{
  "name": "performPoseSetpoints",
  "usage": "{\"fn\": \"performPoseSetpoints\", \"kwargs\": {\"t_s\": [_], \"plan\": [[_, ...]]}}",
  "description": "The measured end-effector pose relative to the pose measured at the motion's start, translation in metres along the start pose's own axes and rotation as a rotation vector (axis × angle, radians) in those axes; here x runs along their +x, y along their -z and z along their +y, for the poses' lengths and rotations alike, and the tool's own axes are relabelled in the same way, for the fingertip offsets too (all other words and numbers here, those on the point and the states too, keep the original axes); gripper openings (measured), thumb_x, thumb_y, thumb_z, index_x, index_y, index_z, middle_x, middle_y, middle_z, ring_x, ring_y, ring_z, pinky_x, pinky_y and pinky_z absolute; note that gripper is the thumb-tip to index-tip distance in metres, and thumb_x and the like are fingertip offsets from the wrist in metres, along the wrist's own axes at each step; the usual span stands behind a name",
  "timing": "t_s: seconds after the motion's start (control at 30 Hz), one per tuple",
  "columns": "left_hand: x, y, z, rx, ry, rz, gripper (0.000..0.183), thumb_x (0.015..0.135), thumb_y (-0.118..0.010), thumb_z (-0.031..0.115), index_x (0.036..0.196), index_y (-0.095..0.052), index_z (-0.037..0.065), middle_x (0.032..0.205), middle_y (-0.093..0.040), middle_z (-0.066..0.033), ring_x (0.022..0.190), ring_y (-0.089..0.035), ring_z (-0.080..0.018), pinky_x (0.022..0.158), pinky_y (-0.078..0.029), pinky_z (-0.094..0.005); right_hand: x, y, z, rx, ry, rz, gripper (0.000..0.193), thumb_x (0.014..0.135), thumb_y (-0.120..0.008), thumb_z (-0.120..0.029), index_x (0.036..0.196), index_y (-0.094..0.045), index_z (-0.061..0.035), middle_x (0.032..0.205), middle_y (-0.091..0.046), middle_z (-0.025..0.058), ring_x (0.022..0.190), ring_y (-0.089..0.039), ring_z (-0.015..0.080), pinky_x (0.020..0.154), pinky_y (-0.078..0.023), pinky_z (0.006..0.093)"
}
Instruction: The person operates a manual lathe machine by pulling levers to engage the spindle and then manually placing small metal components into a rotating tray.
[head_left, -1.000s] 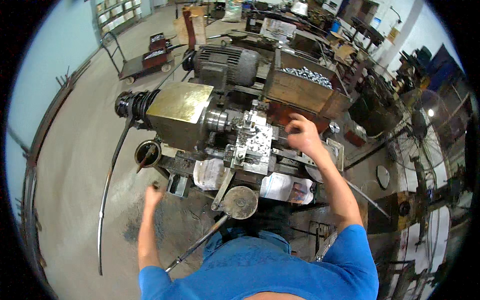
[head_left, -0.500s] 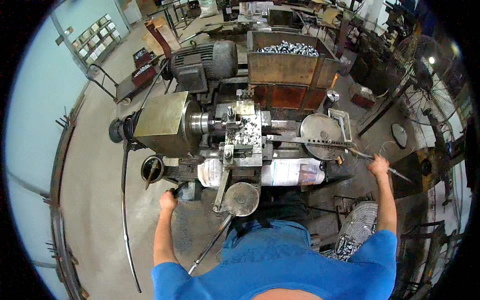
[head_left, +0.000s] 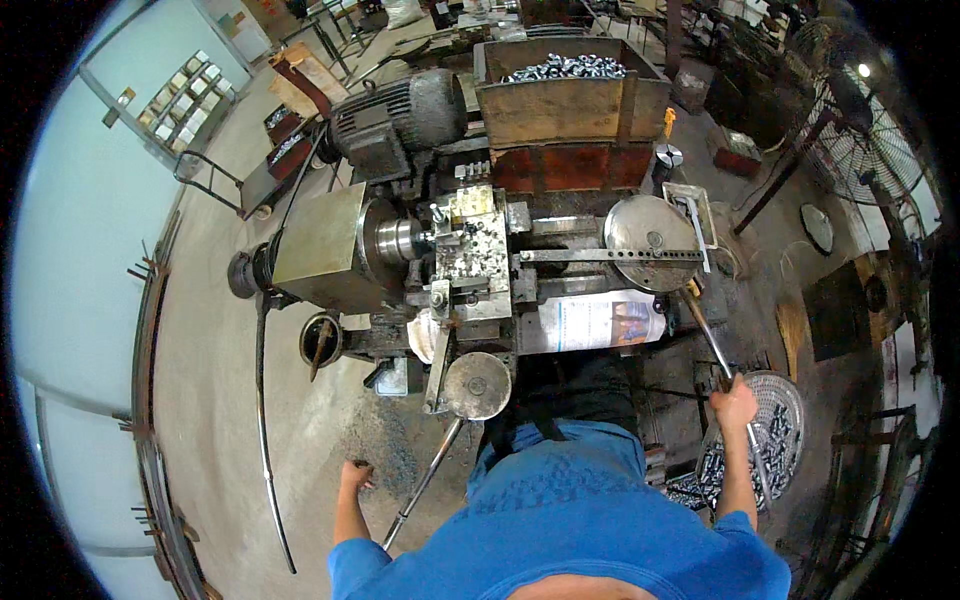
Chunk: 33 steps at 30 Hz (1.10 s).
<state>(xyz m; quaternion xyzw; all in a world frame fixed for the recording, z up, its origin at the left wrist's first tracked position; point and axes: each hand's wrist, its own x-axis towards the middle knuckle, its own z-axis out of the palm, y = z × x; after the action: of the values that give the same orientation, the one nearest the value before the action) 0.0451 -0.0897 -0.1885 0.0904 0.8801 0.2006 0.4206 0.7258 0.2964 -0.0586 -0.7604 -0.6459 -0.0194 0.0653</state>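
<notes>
My right hand is wrapped round a long metal lever, which slants from a round metal plate towards me. A bar with a row of holes crosses that plate and joins it to the lathe's tool slide. The slide sits close to the shiny chuck. My left hand hangs above the floor with loosely bent fingers, holding nothing. Nearest to it are a second lever on a smaller round plate and a small box with a black handle.
A basket of small metal parts stands beside my right forearm. Behind the lathe, a large bin holds more parts. A motor stands at the back left, a fan at the right. A long rod slopes down at the left.
My left hand has left the black handle and come back towards me. My right hand has pulled the lever nearer my body, and the tool slide has shifted left towards the chuck.
</notes>
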Motion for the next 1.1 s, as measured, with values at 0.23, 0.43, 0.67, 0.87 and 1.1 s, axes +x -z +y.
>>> {"fn": "performPoseSetpoints", "kwargs": {"t_s": [0.23,0.43,0.67,0.87,1.1], "plan": [[0.027,-0.005,0.05,-0.063,-0.187,0.064,0.027,0.074,-0.058,0.007,0.097,-0.058,-0.006,0.067,-0.061,-0.0136,0.046,-0.059,-0.0203,0.041,-0.048,-0.0299,-0.026,0.027,-0.036,0.077,-0.141,-0.149,0.038,0.053,-0.059,-0.022,0.085,-0.053,-0.001,0.074,-0.059,0.0259,0.072,-0.057,0.0431,0.066,-0.045,0.0506],[0.039,-0.007,0.081,0.004,-0.277,0.066,0.034,0.073,-0.059,0.005,0.105,-0.056,-0.007,0.069,-0.062,-0.0148,0.047,-0.059,-0.0188,0.045,-0.049,-0.0318,-0.031,0.028,-0.038,0.069,-0.122,-0.165,0.038,0.058,-0.056,-0.026,0.086,-0.053,-0.0014,0.073,-0.059,0.0251,0.071,-0.057,0.0435,0.065,-0.044,0.0505],[0.011,-0.002,0.122,0.049,-0.238,0.021,0.036,0.071,-0.06,0.004,0.104,-0.055,-0.009,0.072,-0.063,-0.0169,0.047,-0.059,-0.0196,0.044,-0.049,-0.0313,0.026,0.006,0.011,-0.05,-0.084,-0.086,0.036,0.062,-0.059,-0.031,0.087,-0.053,-0.0055,0.075,-0.061,0.0202,0.069,-0.059,0.0378,0.06,-0.045,0.0481],[0.058,0.018,0.133,0.196,-0.386,0.168,0.039,0.074,-0.063,0.017,0.106,-0.057,-0.004,0.084,-0.063,-0.0206,0.063,-0.064,-0.0247,0.057,-0.051,-0.0356,0.162,0.01,0.014,-0.335,-0.146,-0.021,0.053,0.063,-0.064,-0.025,0.114,-0.054,-0.0131,0.105,-0.056,0.0105,0.107,-0.048,0.0294,0.089,-0.037,0.0479],[0.052,-0.011,0.214,0.782,-0.586,0.415,0.044,0.077,-0.058,0.042,0.101,-0.059,0.005,0.093,-0.062,-0.02,0.086,-0.061,-0.0324,0.072,-0.048,-0.0438,0.142,-0.018,-0.017,-0.185,0.09,0.276,0.08,0.056,-0.068,-0.026,0.128,-0.039,-0.007,0.13,-0.04,0.0169,0.124,-0.033,0.0314,0.106,-0.017,0.0469]]}}
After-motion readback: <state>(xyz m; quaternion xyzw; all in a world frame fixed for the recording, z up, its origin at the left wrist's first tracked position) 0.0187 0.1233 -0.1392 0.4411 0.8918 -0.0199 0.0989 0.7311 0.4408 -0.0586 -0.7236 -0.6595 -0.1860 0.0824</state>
